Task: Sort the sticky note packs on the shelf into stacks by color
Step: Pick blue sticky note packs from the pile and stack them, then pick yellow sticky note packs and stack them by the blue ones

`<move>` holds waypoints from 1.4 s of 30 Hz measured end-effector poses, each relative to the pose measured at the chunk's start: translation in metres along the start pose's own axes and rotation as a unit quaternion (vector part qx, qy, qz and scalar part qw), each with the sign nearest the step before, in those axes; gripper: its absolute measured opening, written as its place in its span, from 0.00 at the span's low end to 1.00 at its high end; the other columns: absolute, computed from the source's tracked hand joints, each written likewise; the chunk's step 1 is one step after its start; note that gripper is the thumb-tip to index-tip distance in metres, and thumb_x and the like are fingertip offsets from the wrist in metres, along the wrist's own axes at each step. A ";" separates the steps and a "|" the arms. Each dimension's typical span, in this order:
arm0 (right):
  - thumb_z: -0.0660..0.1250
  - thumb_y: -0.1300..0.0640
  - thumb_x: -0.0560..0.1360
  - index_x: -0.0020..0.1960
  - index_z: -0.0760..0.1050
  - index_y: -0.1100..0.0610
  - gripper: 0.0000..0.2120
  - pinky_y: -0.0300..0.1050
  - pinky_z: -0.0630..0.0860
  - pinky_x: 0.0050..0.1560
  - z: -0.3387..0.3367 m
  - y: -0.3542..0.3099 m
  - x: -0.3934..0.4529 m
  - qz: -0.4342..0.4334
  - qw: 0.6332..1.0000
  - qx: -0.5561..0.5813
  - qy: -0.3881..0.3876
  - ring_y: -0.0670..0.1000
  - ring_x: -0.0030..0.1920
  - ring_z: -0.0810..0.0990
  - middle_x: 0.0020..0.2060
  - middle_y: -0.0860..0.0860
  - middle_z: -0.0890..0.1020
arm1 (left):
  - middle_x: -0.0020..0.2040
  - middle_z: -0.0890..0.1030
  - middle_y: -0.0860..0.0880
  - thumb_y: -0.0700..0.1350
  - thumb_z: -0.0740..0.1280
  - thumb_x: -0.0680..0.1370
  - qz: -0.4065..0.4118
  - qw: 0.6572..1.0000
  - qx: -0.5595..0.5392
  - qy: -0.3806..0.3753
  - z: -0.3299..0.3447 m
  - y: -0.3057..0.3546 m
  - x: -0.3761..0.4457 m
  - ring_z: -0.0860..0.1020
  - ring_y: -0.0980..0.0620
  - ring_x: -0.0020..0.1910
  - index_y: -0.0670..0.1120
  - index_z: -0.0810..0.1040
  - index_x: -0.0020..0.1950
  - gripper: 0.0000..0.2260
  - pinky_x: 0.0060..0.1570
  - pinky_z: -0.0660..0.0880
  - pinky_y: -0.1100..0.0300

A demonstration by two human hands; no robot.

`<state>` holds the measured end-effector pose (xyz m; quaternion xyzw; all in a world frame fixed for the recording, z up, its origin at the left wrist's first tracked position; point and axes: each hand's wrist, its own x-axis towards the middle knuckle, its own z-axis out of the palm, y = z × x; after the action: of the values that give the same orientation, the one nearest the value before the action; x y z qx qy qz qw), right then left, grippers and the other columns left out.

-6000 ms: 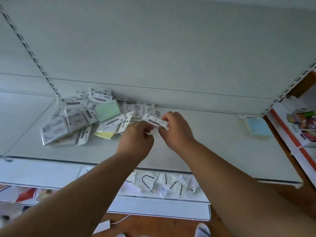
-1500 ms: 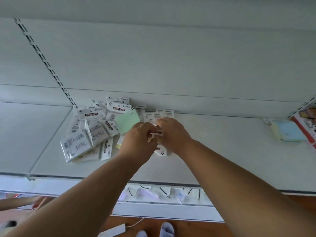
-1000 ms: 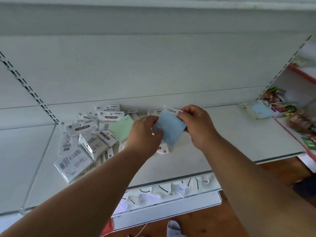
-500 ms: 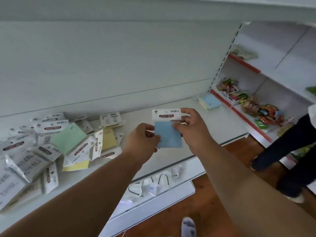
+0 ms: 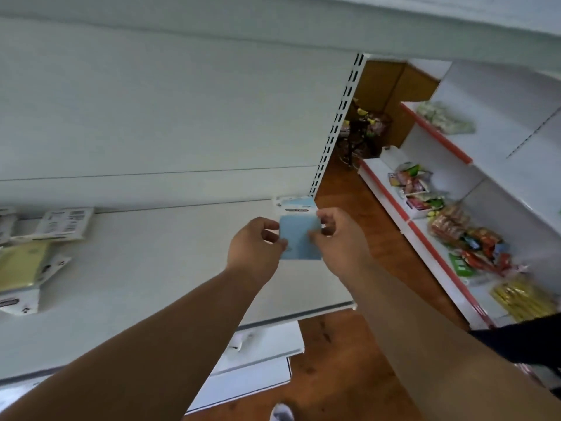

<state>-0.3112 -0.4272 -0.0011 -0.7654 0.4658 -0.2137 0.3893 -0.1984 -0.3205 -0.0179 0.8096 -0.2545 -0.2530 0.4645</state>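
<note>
Above the right end of the white shelf (image 5: 170, 268), both hands hold one blue sticky note pack (image 5: 299, 238) between them. Left hand (image 5: 255, 247): fingers curled, thumb and fingertips pinching the pack's left edge. Right hand (image 5: 337, 238): fingers likewise curled, pinching the right edge near the top of the blue pad. Pack is upright, its white header card (image 5: 297, 210) uppermost and facing the camera. Both forearms are bare and extend forward and upward from the lower frame, converging on the pack.

Directly behind the held pack, at the shelf's rear right corner, lies a further blue pack (image 5: 296, 202), mostly hidden; whether it is one pack or a stack cannot be told. At the left edge of the shelf, well apart from the hands, lie a yellow pack (image 5: 21, 265) and a face-down white-backed pack (image 5: 65, 221) showing a barcode. To the right, a separate red-edged shelving unit (image 5: 437, 238) carries assorted snack packets (image 5: 473, 238).
</note>
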 end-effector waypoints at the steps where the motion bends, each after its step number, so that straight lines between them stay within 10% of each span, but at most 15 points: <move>1: 0.69 0.57 0.75 0.62 0.71 0.51 0.16 0.37 0.78 0.41 -0.005 0.000 0.011 -0.013 1.000 -0.017 -0.002 0.47 0.49 0.79 0.57 0.49 0.79 | 0.43 0.82 0.55 0.47 0.72 0.74 -0.004 1.000 0.001 0.009 0.006 0.006 0.007 0.81 0.53 0.40 0.54 0.77 0.54 0.10 0.41 0.80 0.57; 20: 0.64 0.53 0.76 0.47 0.78 0.58 0.09 0.39 0.63 0.34 0.013 0.033 0.093 -0.055 0.986 -0.156 -0.021 0.51 0.40 0.75 0.41 0.54 0.80 | 0.54 0.83 0.48 0.49 0.71 0.73 -0.104 0.991 0.075 0.041 0.047 0.023 0.071 0.82 0.46 0.52 0.47 0.79 0.63 0.18 0.55 0.78 0.54; 25: 0.61 0.54 0.77 0.47 0.77 0.57 0.09 0.38 0.64 0.35 0.015 0.034 0.083 -0.041 0.984 -0.171 -0.029 0.53 0.42 0.76 0.40 0.53 0.77 | 0.45 0.85 0.45 0.47 0.69 0.75 -0.096 0.993 0.055 0.040 0.050 0.025 0.062 0.83 0.43 0.45 0.49 0.83 0.46 0.04 0.49 0.81 0.51; 33: 0.59 0.54 0.78 0.48 0.75 0.59 0.10 0.42 0.71 0.39 0.015 0.029 0.075 -0.084 0.974 -0.209 0.007 0.54 0.43 0.78 0.43 0.56 0.80 | 0.42 0.76 0.49 0.48 0.66 0.78 -0.056 0.990 0.117 0.049 0.043 0.026 0.050 0.75 0.47 0.42 0.53 0.69 0.33 0.13 0.50 0.77 0.52; 36: 0.61 0.54 0.77 0.54 0.75 0.60 0.11 0.46 0.78 0.46 0.014 0.015 0.060 -0.141 0.968 -0.206 0.033 0.55 0.50 0.78 0.49 0.56 0.80 | 0.48 0.79 0.51 0.46 0.64 0.78 -0.032 0.989 0.125 0.069 0.030 0.023 0.037 0.73 0.52 0.43 0.53 0.75 0.47 0.02 0.45 0.73 0.58; 42: 0.62 0.56 0.79 0.64 0.74 0.60 0.16 0.47 0.71 0.58 0.035 -0.038 0.009 -0.219 0.960 -0.175 0.011 0.56 0.60 0.74 0.57 0.55 0.79 | 0.57 0.81 0.54 0.45 0.64 0.78 0.007 0.988 0.131 0.080 -0.028 -0.002 -0.002 0.76 0.56 0.50 0.50 0.77 0.65 0.15 0.49 0.72 0.63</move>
<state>-0.2614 -0.4111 0.0077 -0.9026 0.3212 -0.2167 0.1878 -0.1812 -0.3007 -0.0070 0.8795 -0.2531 -0.1487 0.3746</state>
